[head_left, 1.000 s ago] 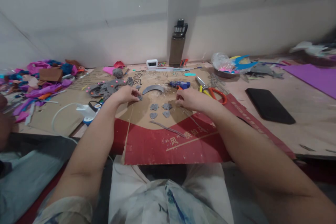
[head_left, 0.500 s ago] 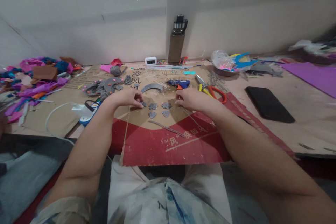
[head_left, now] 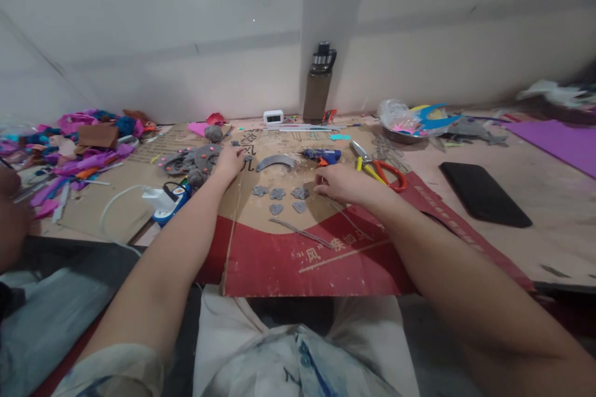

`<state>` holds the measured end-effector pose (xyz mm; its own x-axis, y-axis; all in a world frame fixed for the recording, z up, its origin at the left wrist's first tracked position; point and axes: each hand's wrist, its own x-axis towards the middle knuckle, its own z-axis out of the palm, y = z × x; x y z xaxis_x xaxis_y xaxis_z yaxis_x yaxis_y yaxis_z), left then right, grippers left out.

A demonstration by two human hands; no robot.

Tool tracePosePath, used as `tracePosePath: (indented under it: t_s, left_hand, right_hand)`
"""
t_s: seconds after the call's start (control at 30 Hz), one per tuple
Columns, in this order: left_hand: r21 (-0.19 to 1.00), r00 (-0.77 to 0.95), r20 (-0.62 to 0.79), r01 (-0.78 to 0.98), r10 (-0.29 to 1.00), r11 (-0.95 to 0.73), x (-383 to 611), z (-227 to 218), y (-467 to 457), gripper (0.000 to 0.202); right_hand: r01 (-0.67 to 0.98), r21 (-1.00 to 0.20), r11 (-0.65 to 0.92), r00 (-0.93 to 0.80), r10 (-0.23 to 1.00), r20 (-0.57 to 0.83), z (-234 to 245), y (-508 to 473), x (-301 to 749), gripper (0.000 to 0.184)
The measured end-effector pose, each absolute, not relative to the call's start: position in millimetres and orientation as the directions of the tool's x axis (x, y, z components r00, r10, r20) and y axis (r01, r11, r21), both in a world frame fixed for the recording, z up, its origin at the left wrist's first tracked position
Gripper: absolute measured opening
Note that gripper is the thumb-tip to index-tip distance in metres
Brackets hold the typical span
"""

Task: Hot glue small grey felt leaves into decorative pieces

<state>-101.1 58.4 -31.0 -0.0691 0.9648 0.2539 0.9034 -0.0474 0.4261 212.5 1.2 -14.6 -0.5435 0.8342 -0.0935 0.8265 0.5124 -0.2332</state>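
I'm seeing the left hand (head_left: 230, 162) resting just beside the grey pile (head_left: 189, 162), nearer it than the right; its fingers are bending, but I can't tell whether they're pinching anything. The grey flowers (head_left: 277, 193) are lying in a row between the hands, the last just left of the right hand (head_left: 338, 185) (fingers curling, grip unclear). Beyond, the curved strip (head_left: 276, 162) is running crosswise, the glue gun (head_left: 328, 155) lying rightward.
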Motion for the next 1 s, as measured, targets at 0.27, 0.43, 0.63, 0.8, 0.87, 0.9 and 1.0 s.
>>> tracePosePath:
  t_s: [0.27, 0.43, 0.63, 0.8, 0.87, 0.9, 1.0]
  left_hand:
    - [0.445, -0.094, 0.218, 0.895, 0.971, -0.013, -95, -30, 55, 0.022]
    - [0.652, -0.170, 0.144, 0.757, 0.975, 0.035, -99, -10, 28, 0.016]
    - [0.859, 0.114, 0.006, 0.507, 0.993, -0.063, -86, 14, 3, 0.014]
    - [0.777, 0.315, -0.070, 0.613, 0.947, -0.146, -70, 24, -9, 0.023]
    - [0.715, 0.408, -0.147, 0.673, 0.901, -0.188, -70, 28, -12, 0.029]
    - [0.683, 0.448, -0.193, 0.700, 0.873, -0.209, -71, 29, -13, 0.031]
    - [0.632, 0.498, -0.325, 0.747, 0.804, -0.207, -76, 30, -15, 0.036]
  right_hand:
    - [0.829, -0.199, 0.523, -0.545, 0.836, -0.069, -16, 1, 211, 0.014]
    - [0.829, -0.228, 0.510, -0.536, 0.841, -0.069, -15, 1, 213, 0.014]
    - [0.829, -0.238, 0.507, -0.535, 0.842, -0.071, -12, -1, 213, 0.014]
    - [0.838, -0.239, 0.491, -0.523, 0.848, -0.089, -6, -6, 211, 0.015]
    - [0.843, -0.232, 0.486, -0.517, 0.851, -0.094, -5, -7, 211, 0.014]
    - [0.844, -0.229, 0.484, -0.515, 0.852, -0.097, -5, -7, 211, 0.014]
    - [0.847, -0.233, 0.478, -0.510, 0.854, -0.102, -4, -7, 210, 0.014]
